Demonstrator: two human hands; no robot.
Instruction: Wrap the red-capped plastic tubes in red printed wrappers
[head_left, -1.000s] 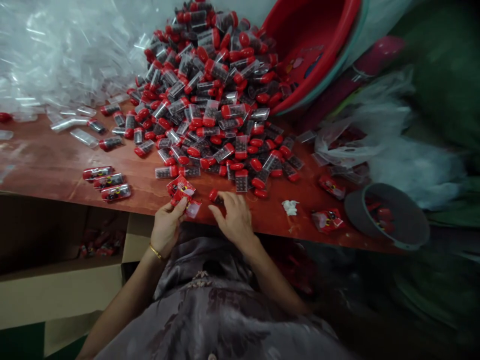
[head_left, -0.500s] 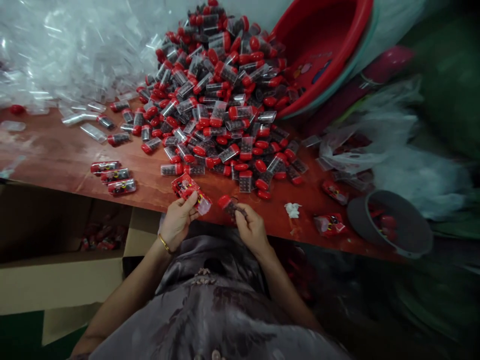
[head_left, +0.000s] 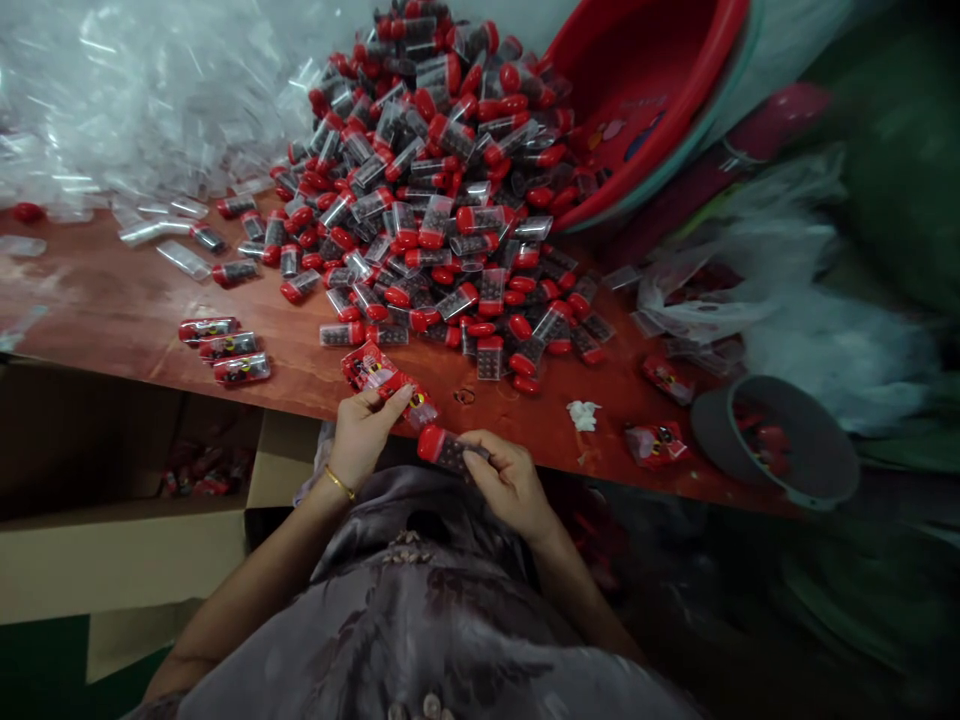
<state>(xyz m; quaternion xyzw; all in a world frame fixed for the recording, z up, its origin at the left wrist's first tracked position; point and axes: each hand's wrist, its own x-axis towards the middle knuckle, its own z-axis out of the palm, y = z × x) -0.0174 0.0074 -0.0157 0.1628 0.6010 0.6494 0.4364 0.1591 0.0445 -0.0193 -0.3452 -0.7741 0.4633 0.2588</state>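
Observation:
At the table's front edge my left hand point(head_left: 366, 432) pinches a red printed plastic sleeve point(head_left: 421, 408) between thumb and fingers. More red printed film point(head_left: 366, 366) lies on the tabletop just beyond those fingers. My right hand point(head_left: 514, 485) is closed on the dark, studded end of a red-capped piece point(head_left: 442, 448). Its red cap points left, close below the sleeve. Beyond both hands rises a big pile of red-capped clear tubes point(head_left: 442, 220) with dark studded contents.
Three wrapped pieces point(head_left: 234, 346) lie left on the red-brown table point(head_left: 112, 325). Behind them are heaped clear plastic sleeves point(head_left: 150, 110). A red basin point(head_left: 675, 60) leans at the back right, and a grey bowl point(head_left: 814, 445) stands right. An open cardboard box point(head_left: 127, 560) is below left.
My right hand has brought the red-capped piece left and nearer to me, close to the sleeve. My left thumb and fingers have shifted right along the sleeve.

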